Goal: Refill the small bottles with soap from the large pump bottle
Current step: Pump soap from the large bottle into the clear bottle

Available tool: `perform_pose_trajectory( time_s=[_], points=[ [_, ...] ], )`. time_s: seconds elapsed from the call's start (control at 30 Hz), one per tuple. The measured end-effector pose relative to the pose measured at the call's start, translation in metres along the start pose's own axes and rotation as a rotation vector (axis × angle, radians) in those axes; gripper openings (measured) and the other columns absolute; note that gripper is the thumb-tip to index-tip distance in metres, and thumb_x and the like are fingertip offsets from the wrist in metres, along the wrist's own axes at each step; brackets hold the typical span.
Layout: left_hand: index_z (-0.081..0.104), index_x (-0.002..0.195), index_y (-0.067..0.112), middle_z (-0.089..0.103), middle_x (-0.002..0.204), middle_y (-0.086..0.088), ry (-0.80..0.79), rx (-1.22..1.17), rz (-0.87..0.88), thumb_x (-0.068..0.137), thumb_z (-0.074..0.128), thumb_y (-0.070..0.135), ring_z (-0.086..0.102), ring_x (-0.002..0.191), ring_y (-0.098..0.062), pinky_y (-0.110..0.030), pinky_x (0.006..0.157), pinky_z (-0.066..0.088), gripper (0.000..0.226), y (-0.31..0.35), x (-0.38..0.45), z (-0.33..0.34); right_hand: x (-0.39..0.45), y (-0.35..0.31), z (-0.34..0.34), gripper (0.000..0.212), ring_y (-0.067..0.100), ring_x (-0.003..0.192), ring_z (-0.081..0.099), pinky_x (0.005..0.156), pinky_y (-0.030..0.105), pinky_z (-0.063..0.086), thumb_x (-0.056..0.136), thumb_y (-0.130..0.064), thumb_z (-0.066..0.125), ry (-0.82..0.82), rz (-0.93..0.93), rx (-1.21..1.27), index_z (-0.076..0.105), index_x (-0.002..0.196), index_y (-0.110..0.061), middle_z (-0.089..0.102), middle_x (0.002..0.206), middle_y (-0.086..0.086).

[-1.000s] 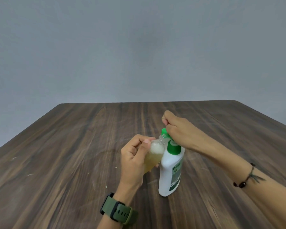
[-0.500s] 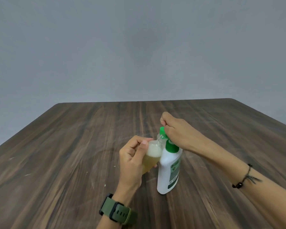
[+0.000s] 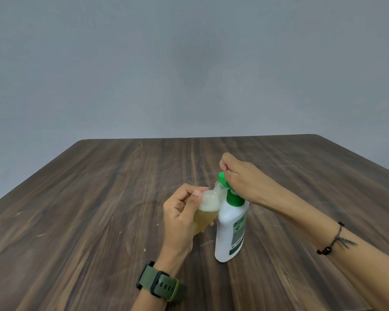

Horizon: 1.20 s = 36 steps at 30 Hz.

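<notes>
left hand [image 3: 180, 217] grips tilted small bottle [image 3: 206, 213] under green pump [image 3: 222, 179]; right hand [image 3: 243, 180] closed over pump, large bottle [image 3: 230, 232] on worktop [image 3: 99, 209].

Left hand [image 3: 182, 217] comes up from the lower middle, forearm nearly vertical, back of hand toward the camera, fingers curled, thumb upright on the near side; grip closed around a small bottle [image 3: 206, 212], held tilted. Right hand [image 3: 243, 179] reaches in from the lower right, forearm long and diagonal, wrist bent down, fingers bunched in a loose fist pressing on the pump head [image 3: 222, 179].
</notes>
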<state>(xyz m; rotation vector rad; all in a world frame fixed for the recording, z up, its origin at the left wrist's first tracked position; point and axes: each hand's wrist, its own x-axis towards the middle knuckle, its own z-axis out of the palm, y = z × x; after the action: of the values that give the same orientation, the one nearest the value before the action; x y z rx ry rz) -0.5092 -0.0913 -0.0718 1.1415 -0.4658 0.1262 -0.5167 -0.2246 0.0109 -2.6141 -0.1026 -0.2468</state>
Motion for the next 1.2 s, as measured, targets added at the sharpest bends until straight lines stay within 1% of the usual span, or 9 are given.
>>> perform_pose_trajectory(
  time_s=[0.3, 0.5, 0.67, 0.8, 0.93, 1.0, 1.07, 1.13, 1.2],
  points=[
    [0.063, 0.076, 0.003, 0.066, 0.064, -0.005, 0.017, -0.049, 0.005, 0.080, 0.051, 0.016, 0.059, 0.046, -0.019, -0.019, 0.033, 0.040, 0.018, -0.002, -0.001, 0.001, 0.000, -0.003, -0.001, 0.017, 0.018, 0.062, 0.034, 0.059, 0.033, 0.029, 0.088, -0.003, 0.028, 0.013, -0.009, -0.006, 0.032, 0.080, -0.017, 0.040, 0.065, 0.000],
    [0.062, 0.076, 0.002, 0.064, 0.063, -0.009, 0.037, -0.113, -0.001, 0.080, 0.051, 0.015, 0.059, 0.045, -0.020, -0.019, 0.033, 0.040, 0.018, -0.006, 0.000, 0.004, 0.000, -0.003, -0.004, 0.018, 0.015, 0.059, 0.032, 0.054, 0.029, 0.025, 0.088, -0.004, 0.028, 0.015, 0.013, 0.055, 0.032, 0.077, -0.018, 0.039, 0.065, -0.001],
    [0.062, 0.077, 0.001, 0.065, 0.065, -0.009, 0.042, -0.137, -0.010, 0.079, 0.051, 0.016, 0.059, 0.045, -0.021, -0.020, 0.033, 0.040, 0.019, -0.011, 0.000, 0.004, 0.001, -0.004, -0.005, 0.023, 0.015, 0.060, 0.032, 0.054, 0.029, 0.025, 0.089, -0.006, 0.029, 0.019, 0.023, 0.088, 0.030, 0.072, -0.022, 0.038, 0.066, -0.002],
    [0.061, 0.079, -0.001, 0.065, 0.065, -0.008, 0.038, -0.145, -0.007, 0.080, 0.050, 0.015, 0.059, 0.045, -0.021, -0.019, 0.034, 0.041, 0.019, -0.012, -0.001, 0.004, -0.002, -0.002, -0.003, 0.016, 0.016, 0.060, 0.033, 0.055, 0.029, 0.027, 0.090, -0.006, 0.029, 0.021, 0.016, 0.078, 0.033, 0.078, -0.017, 0.039, 0.066, -0.001],
    [0.061, 0.078, 0.000, 0.066, 0.065, -0.008, 0.043, -0.142, -0.017, 0.081, 0.050, 0.016, 0.058, 0.043, -0.022, -0.019, 0.033, 0.039, 0.020, -0.012, -0.002, 0.004, -0.003, -0.003, -0.005, 0.018, 0.015, 0.062, 0.035, 0.056, 0.028, 0.026, 0.089, -0.008, 0.031, 0.022, 0.048, 0.160, 0.034, 0.076, -0.020, 0.042, 0.068, -0.002],
    [0.064, 0.076, 0.006, 0.066, 0.066, -0.008, 0.041, -0.128, -0.027, 0.081, 0.050, 0.018, 0.057, 0.040, -0.021, -0.019, 0.032, 0.038, 0.019, -0.013, -0.004, 0.003, -0.004, -0.004, -0.008, 0.018, 0.012, 0.064, 0.039, 0.057, 0.027, 0.029, 0.091, -0.013, 0.034, 0.022, 0.072, 0.245, 0.036, 0.076, -0.022, 0.046, 0.071, -0.005],
    [0.066, 0.075, 0.011, 0.067, 0.070, -0.013, 0.054, -0.124, -0.049, 0.081, 0.050, 0.021, 0.058, 0.041, -0.020, -0.019, 0.032, 0.038, 0.019, -0.013, -0.005, 0.001, -0.005, -0.005, -0.009, 0.011, 0.008, 0.066, 0.044, 0.059, 0.024, 0.033, 0.095, -0.026, 0.037, 0.031, 0.081, 0.295, 0.042, 0.086, -0.021, 0.049, 0.076, -0.009],
    [0.065, 0.081, 0.010, 0.064, 0.083, -0.029, 0.064, -0.143, -0.068, 0.082, 0.054, 0.026, 0.060, 0.048, -0.022, -0.021, 0.036, 0.043, 0.020, -0.012, -0.005, -0.003, -0.006, -0.006, -0.010, 0.018, 0.005, 0.065, 0.046, 0.056, 0.016, 0.038, 0.097, -0.034, 0.037, 0.153, 0.031, 0.267, 0.044, 0.096, -0.018, 0.050, 0.078, -0.007],
    [0.064, 0.088, 0.009, 0.063, 0.091, -0.033, 0.072, -0.155, -0.050, 0.078, 0.065, 0.041, 0.061, 0.053, -0.023, -0.024, 0.041, 0.047, 0.033, -0.009, -0.007, -0.011, -0.013, -0.013, -0.014, 0.014, -0.001, 0.060, 0.044, 0.050, 0.008, 0.036, 0.097, -0.030, 0.040, 0.433, -0.075, 0.249, 0.043, 0.096, -0.016, 0.048, 0.074, -0.007]
  ],
)
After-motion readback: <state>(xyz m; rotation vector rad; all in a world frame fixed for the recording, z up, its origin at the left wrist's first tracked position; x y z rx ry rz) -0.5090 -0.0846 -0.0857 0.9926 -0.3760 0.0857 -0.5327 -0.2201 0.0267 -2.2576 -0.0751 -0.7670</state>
